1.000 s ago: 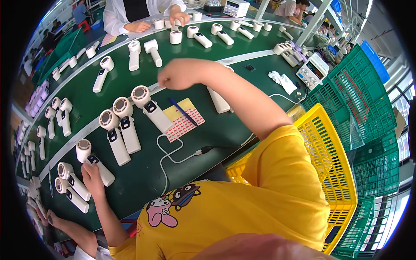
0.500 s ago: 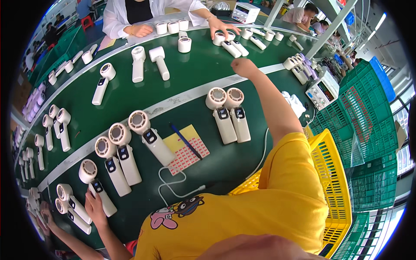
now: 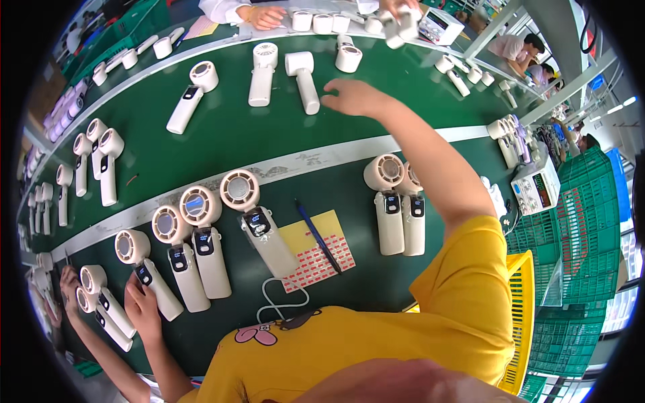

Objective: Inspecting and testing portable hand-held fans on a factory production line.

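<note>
My right hand (image 3: 355, 98) reaches over the green belt, fingers apart and empty. It is just right of a cream handheld fan (image 3: 306, 91) lying there; another fan (image 3: 263, 77) shows its grille beside that one. At the left, my left hand (image 3: 142, 305) is closed at the handle of a cream handheld fan (image 3: 160, 293) on the near bench; some fingers are hidden. To its right lie two fans (image 3: 187, 275) side by side and a single fan (image 3: 269, 245). Two more fans (image 3: 390, 221) lie near my right arm, one partly covered by it.
A blue pen (image 3: 317, 235) rests on a yellow-and-red sticker sheet (image 3: 329, 258), near a white cable (image 3: 289, 304). A co-worker's hand (image 3: 69, 285) is at far left; another (image 3: 265, 17) is across the belt. Right stand a power supply (image 3: 537, 188), yellow basket (image 3: 523, 322) and green crates (image 3: 581, 221).
My right hand has moved left over the belt and its fingers have spread. The person opposite has lifted fans off the belt. My left hand stays by its fan. The whole view has shifted.
</note>
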`<action>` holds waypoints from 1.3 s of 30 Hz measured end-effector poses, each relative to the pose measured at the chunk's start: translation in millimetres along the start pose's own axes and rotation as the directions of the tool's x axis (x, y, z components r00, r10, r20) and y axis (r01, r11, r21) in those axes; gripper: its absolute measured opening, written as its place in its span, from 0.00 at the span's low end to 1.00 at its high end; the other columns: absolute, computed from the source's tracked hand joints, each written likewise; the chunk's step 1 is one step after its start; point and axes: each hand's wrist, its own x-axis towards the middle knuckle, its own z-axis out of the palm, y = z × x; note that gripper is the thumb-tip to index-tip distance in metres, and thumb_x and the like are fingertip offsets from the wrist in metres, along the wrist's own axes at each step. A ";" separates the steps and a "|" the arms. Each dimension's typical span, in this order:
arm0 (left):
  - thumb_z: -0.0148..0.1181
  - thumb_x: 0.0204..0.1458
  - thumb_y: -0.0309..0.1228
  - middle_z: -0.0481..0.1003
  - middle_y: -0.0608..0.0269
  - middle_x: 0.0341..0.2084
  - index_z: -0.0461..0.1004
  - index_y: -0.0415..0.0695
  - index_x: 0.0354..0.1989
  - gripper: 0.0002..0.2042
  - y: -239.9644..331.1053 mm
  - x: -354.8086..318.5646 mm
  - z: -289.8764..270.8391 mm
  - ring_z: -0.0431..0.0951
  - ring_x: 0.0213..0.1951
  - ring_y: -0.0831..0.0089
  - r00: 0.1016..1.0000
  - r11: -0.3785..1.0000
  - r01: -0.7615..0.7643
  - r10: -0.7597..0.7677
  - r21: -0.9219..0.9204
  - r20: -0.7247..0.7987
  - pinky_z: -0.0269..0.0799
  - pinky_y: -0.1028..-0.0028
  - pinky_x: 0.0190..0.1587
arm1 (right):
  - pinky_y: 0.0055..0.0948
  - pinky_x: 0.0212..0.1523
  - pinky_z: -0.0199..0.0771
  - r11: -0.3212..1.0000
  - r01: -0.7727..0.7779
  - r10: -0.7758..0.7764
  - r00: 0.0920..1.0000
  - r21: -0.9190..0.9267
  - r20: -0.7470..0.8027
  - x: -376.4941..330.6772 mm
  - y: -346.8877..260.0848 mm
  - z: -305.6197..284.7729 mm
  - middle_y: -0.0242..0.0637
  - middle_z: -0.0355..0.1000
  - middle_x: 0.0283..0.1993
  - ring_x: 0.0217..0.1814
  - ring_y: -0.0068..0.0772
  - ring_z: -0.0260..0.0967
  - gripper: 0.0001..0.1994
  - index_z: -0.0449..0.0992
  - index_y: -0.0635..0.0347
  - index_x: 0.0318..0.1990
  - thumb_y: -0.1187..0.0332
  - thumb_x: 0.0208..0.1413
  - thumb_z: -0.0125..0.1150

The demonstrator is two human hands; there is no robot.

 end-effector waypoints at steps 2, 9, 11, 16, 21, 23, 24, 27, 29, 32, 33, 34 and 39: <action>0.44 0.49 0.21 0.72 0.54 0.35 0.67 0.33 0.44 0.13 3.4 -1.7 -2.2 0.69 0.33 0.68 1.000 1.000 -0.003 0.004 0.008 -0.025 0.63 0.77 0.39 | 0.27 0.36 0.69 0.990 -0.141 0.144 0.982 -0.034 0.119 31.5 -21.8 11.7 0.42 0.72 0.37 0.33 0.36 0.69 0.23 0.69 0.65 0.43 0.53 0.48 0.49; 0.46 0.47 0.21 0.72 0.54 0.35 0.66 0.34 0.44 0.14 8.8 -2.8 -10.4 0.70 0.34 0.66 0.998 0.996 -0.053 0.051 0.072 0.032 0.64 0.76 0.40 | 0.34 0.33 0.72 0.945 -0.260 0.241 0.964 -0.200 -0.114 80.4 -48.9 66.5 0.42 0.71 0.37 0.35 0.42 0.70 0.15 0.70 0.64 0.40 0.65 0.45 0.51; 0.46 0.47 0.21 0.72 0.54 0.37 0.65 0.35 0.46 0.15 12.5 -1.2 -11.7 0.70 0.36 0.66 0.993 0.996 0.002 -0.012 0.085 0.117 0.63 0.76 0.42 | 0.35 0.32 0.72 0.883 -0.403 0.328 0.897 -0.240 -0.297 76.4 -56.5 76.7 0.43 0.71 0.37 0.35 0.40 0.71 0.14 0.71 0.63 0.38 0.66 0.44 0.52; 0.46 0.47 0.20 0.71 0.54 0.34 0.67 0.33 0.43 0.14 12.1 1.0 -5.6 0.69 0.32 0.67 0.995 0.996 -0.087 0.087 -0.009 0.050 0.63 0.76 0.38 | 0.32 0.28 0.70 0.819 -0.182 -0.067 0.912 -0.544 -0.406 59.0 -88.8 58.4 0.43 0.70 0.36 0.31 0.36 0.69 0.09 0.73 0.59 0.33 0.71 0.44 0.51; 0.44 0.50 0.22 0.70 0.55 0.38 0.65 0.35 0.45 0.14 2.5 -1.3 -11.9 0.68 0.35 0.68 0.995 0.991 0.048 -0.037 -0.128 0.089 0.62 0.77 0.41 | 0.29 0.40 0.67 0.918 -0.396 0.384 0.893 0.000 -0.236 84.6 -117.9 76.3 0.43 0.72 0.34 0.38 0.38 0.70 0.14 0.75 0.58 0.33 0.60 0.51 0.46; 0.44 0.50 0.23 0.70 0.55 0.38 0.65 0.36 0.45 0.14 5.3 1.7 -4.9 0.68 0.35 0.69 0.995 0.987 0.023 -0.007 -0.161 0.102 0.62 0.78 0.41 | 0.29 0.40 0.67 0.819 -0.506 0.573 0.700 0.270 -0.427 111.3 -97.6 113.2 0.38 0.73 0.37 0.39 0.34 0.71 0.16 0.75 0.59 0.36 0.57 0.48 0.49; 0.44 0.50 0.23 0.70 0.55 0.38 0.65 0.36 0.45 0.13 -3.6 0.4 -6.3 0.68 0.35 0.69 0.995 0.986 0.049 -0.034 -0.159 0.093 0.62 0.78 0.41 | 0.29 0.40 0.67 0.820 -0.505 0.571 0.698 0.268 -0.431 109.1 -102.1 117.8 0.38 0.73 0.37 0.39 0.34 0.71 0.16 0.75 0.59 0.36 0.57 0.48 0.49; 0.44 0.51 0.24 0.70 0.56 0.37 0.66 0.36 0.45 0.13 -11.1 0.0 -9.2 0.68 0.35 0.69 0.993 0.983 0.095 -0.082 -0.154 0.089 0.62 0.78 0.40 | 0.27 0.37 0.67 0.904 -0.400 0.383 0.915 -0.149 -0.130 73.9 -117.6 85.0 0.34 0.73 0.36 0.38 0.33 0.70 0.16 0.75 0.60 0.36 0.58 0.46 0.50; 0.44 0.51 0.24 0.70 0.56 0.37 0.66 0.36 0.45 0.13 -4.5 -3.0 -9.8 0.68 0.35 0.70 0.994 0.984 0.077 -0.064 -0.161 0.086 0.62 0.79 0.40 | 0.27 0.34 0.67 0.909 -0.286 0.303 0.953 -0.304 0.009 40.3 -107.0 54.7 0.34 0.73 0.35 0.36 0.31 0.71 0.15 0.75 0.58 0.35 0.58 0.46 0.51; 0.44 0.51 0.25 0.70 0.57 0.37 0.66 0.36 0.45 0.13 4.9 0.2 -10.8 0.68 0.35 0.71 0.996 0.986 0.053 -0.042 -0.158 0.074 0.61 0.80 0.40 | 0.30 0.36 0.65 0.918 -0.274 0.306 0.949 -0.287 0.074 38.3 -79.0 46.3 0.33 0.73 0.34 0.37 0.30 0.70 0.17 0.76 0.56 0.36 0.54 0.44 0.53; 0.44 0.52 0.26 0.71 0.58 0.37 0.66 0.36 0.44 0.13 6.6 0.4 -12.1 0.67 0.35 0.71 0.994 0.986 0.074 -0.061 -0.149 0.090 0.61 0.80 0.40 | 0.30 0.36 0.65 0.918 -0.311 0.344 0.933 -0.246 0.106 40.8 -73.2 51.7 0.33 0.73 0.34 0.37 0.30 0.69 0.18 0.76 0.55 0.37 0.53 0.43 0.53; 0.44 0.52 0.27 0.71 0.58 0.37 0.67 0.36 0.44 0.13 7.1 0.7 -14.1 0.67 0.35 0.72 0.992 0.986 0.093 -0.079 -0.140 0.102 0.61 0.80 0.41 | 0.30 0.36 0.65 0.923 -0.297 0.331 0.937 -0.243 0.111 40.5 -72.7 57.9 0.33 0.73 0.34 0.37 0.30 0.69 0.18 0.76 0.55 0.37 0.53 0.43 0.53; 0.44 0.53 0.29 0.71 0.60 0.36 0.68 0.37 0.43 0.13 6.6 3.2 -18.1 0.67 0.35 0.73 0.991 0.981 0.125 -0.116 -0.147 0.069 0.61 0.79 0.41 | 0.33 0.41 0.61 0.891 -0.415 0.419 0.908 -0.184 -0.014 34.6 -79.7 61.0 0.35 0.70 0.41 0.40 0.32 0.66 0.22 0.75 0.57 0.40 0.51 0.41 0.55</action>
